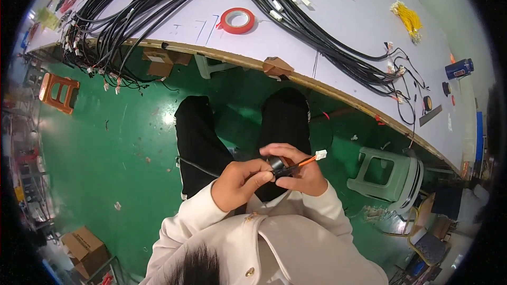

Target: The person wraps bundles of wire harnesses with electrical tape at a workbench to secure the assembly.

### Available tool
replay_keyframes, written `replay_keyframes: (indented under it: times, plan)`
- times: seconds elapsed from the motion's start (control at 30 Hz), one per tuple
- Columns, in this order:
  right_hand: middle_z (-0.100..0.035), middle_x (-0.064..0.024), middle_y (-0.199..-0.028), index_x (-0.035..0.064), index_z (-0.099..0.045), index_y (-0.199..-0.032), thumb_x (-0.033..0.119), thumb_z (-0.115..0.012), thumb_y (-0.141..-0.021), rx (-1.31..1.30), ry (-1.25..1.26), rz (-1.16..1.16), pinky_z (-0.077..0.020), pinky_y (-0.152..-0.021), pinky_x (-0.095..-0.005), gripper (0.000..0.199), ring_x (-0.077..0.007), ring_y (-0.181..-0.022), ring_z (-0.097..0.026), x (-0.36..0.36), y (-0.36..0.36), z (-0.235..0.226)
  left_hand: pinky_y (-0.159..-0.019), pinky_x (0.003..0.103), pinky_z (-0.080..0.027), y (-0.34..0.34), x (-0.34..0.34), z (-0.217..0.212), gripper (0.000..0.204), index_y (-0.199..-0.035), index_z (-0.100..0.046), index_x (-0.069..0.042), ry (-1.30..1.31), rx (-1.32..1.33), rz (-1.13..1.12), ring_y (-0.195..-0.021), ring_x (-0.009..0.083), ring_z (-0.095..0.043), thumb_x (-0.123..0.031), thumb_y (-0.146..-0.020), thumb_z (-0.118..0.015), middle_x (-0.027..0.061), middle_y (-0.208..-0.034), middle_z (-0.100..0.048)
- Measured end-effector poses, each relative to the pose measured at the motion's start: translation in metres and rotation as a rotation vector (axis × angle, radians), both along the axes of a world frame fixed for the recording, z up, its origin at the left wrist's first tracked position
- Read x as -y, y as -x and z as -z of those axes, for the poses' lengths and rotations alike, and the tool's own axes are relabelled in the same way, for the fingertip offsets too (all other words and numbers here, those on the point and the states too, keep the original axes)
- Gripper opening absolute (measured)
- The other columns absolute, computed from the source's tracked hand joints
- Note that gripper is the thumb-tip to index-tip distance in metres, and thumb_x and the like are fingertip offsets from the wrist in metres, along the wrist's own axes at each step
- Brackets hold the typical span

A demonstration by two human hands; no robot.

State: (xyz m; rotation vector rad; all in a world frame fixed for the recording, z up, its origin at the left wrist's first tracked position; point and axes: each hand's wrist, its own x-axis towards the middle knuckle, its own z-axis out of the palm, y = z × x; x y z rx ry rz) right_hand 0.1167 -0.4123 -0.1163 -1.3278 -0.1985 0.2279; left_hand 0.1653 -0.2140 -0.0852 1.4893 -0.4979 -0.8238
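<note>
Above my lap, my left hand (238, 183) pinches a black cable (198, 167) between thumb and fingertips. The cable trails off to the left past my knee. Its other end runs on to the right as orange and dark wires (306, 162), tipped with a white plug connector (320, 154). My right hand (302, 171) is curled around a small roll of black tape (275, 163), which sits against the cable right beside the left fingertips. The right palm partly hides the roll and the wires passing over it.
Ahead stands a white table (288, 42) with bundles of black cables (327, 42), a red tape roll (236, 20), yellow wires (406, 21) and a blue can (459, 69). A pale green stool (385, 177) is at right, an orange stool (59, 93) at far left, a cardboard box (83, 250) lower left.
</note>
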Motion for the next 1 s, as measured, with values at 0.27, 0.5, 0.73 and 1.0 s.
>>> replay_keyframes:
  times: [0.27, 0.5, 0.73, 1.0]
  plan:
    - [-0.047, -0.0109, -0.103, 0.0032, -0.048, -0.104, 0.014, -0.067, -0.067, -0.039, 0.048, 0.121, -0.0385, -0.083, -0.0298, 0.043, -0.0164, -0.095, -0.047, -0.006, 0.011, 0.004, -0.058, 0.022, -0.040, 0.006, 0.008, -0.010, 0.016, -0.090, -0.059, 0.001, 0.024, 0.072, -0.107, -0.064, 0.0067, -0.048, -0.015, -0.090, -0.054, 0.0031, -0.071, -0.058]
    - [-0.057, -0.0125, -0.084, -0.0031, -0.048, -0.107, 0.017, -0.063, -0.075, -0.386, -0.261, 0.288, -0.0471, -0.055, -0.0291, 0.041, -0.0141, -0.057, -0.052, -0.024, 0.027, -0.023, -0.043, 0.028, -0.040, 0.004, 0.019, 0.002, 0.016, -0.090, -0.062, -0.003, -0.133, 0.807, -0.320, -0.045, 0.0220, -0.052, -0.003, -0.075, -0.065, 0.0088, -0.058, -0.055]
    - [-0.058, -0.0154, -0.093, -0.0023, -0.052, -0.107, 0.019, -0.059, -0.083, -0.398, -0.667, 0.134, -0.0465, -0.073, -0.0372, 0.033, -0.0194, -0.075, -0.055, -0.012, 0.031, -0.027, -0.042, 0.028, -0.040, 0.004, 0.010, 0.014, 0.017, -0.090, -0.061, -0.003, -0.192, 0.936, -0.166, -0.046, 0.0192, -0.053, -0.009, -0.076, -0.066, 0.0061, -0.062, -0.055]
    - [-0.041, -0.0101, -0.134, 0.0020, -0.037, -0.130, 0.004, -0.066, -0.077, -0.170, -0.151, 0.255, -0.0311, -0.102, -0.0363, 0.061, -0.0199, -0.117, -0.044, -0.021, 0.024, 0.018, -0.051, 0.018, -0.027, -0.003, -0.001, 0.010, 0.022, -0.086, -0.062, -0.002, 0.063, -0.160, -0.206, -0.055, 0.0032, -0.037, -0.022, -0.090, -0.053, -0.0052, -0.063, -0.049]
